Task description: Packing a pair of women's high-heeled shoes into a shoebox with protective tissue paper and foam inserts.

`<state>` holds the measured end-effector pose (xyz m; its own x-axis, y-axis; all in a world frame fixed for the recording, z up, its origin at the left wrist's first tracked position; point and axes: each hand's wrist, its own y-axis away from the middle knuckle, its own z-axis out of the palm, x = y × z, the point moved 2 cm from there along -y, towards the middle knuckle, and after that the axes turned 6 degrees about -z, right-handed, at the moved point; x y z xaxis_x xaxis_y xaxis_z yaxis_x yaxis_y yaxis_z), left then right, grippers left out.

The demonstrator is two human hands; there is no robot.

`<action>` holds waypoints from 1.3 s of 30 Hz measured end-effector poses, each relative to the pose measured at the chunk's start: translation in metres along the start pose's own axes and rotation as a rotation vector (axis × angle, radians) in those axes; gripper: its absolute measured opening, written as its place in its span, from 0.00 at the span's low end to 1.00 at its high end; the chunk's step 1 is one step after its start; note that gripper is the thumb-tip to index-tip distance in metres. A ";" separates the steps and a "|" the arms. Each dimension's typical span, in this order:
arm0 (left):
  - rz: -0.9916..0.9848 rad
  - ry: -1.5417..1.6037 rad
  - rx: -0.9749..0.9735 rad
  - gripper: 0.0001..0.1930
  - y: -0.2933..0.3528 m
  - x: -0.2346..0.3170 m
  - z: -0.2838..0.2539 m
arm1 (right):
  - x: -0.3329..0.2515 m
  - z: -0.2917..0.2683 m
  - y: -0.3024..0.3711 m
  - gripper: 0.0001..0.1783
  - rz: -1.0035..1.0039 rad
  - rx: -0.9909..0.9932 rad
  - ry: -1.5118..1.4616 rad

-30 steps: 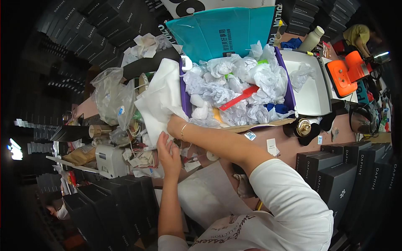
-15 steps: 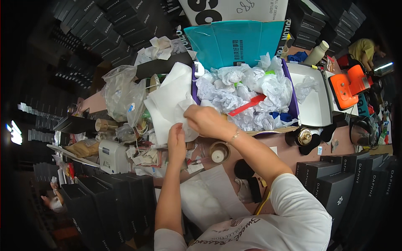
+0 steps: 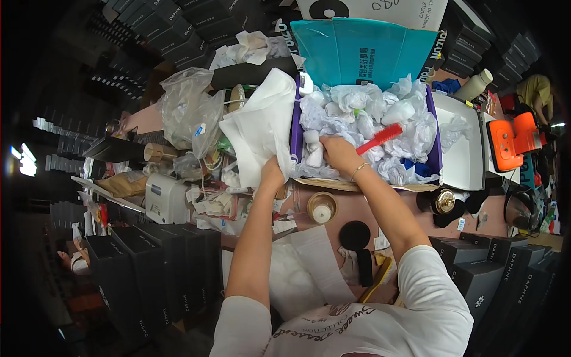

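White paper sheets [image 3: 253, 122] lie in a loose, creased pile just beside the left wall of a purple box [image 3: 438, 137], seen from where I follow the head camera at a distance. Nearest me, dark shoebox-like cartons [image 3: 134, 285] stand packed at lower left, with more on the right. A yellow-handled brush [image 3: 383, 278] rests at the near edge of the pink tabletop [image 3: 392, 208], and beyond it lie a black disc [image 3: 354, 235] and a tan ring [image 3: 323, 207] with a white piece inside. Past these, the left hand [image 3: 273, 175] meets the lower right edge of the sheets; its fingers are hidden behind the paper, and I cannot tell whether they grip it. The right hand [image 3: 342, 156] reaches over the box's near edge, fingers bent down into crumpled tissue [image 3: 336, 107]; I cannot make out whether they hold any. A red brush [image 3: 380, 138] lies slanted on the tissue, right of that hand. Farther off, a teal flap [image 3: 363, 56] rises behind the box, and at far right a person in an olive top [image 3: 535, 92] leans beyond an orange device [image 3: 511, 141].
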<state>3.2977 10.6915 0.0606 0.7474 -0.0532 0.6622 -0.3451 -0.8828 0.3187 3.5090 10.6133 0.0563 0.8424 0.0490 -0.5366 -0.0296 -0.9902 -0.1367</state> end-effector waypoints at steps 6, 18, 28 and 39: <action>0.179 -0.092 0.173 0.16 0.035 0.011 -0.024 | -0.013 -0.067 0.027 0.17 0.124 0.293 -0.492; 0.326 0.822 -0.282 0.29 0.127 0.110 -0.007 | -0.092 -0.099 0.071 0.20 -0.060 0.091 -0.481; -0.070 1.362 -0.363 0.21 0.162 0.075 -0.002 | 0.070 -0.064 -0.018 0.22 0.040 0.381 0.103; -0.063 1.043 -0.245 0.10 0.226 0.030 -0.035 | 0.027 -0.094 0.008 0.28 0.065 0.411 -0.455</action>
<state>3.2227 10.5072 0.1764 -0.0459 0.5166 0.8550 -0.5142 -0.7460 0.4232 3.5823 10.5939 0.1188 0.5205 0.1312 -0.8437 -0.3546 -0.8657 -0.3534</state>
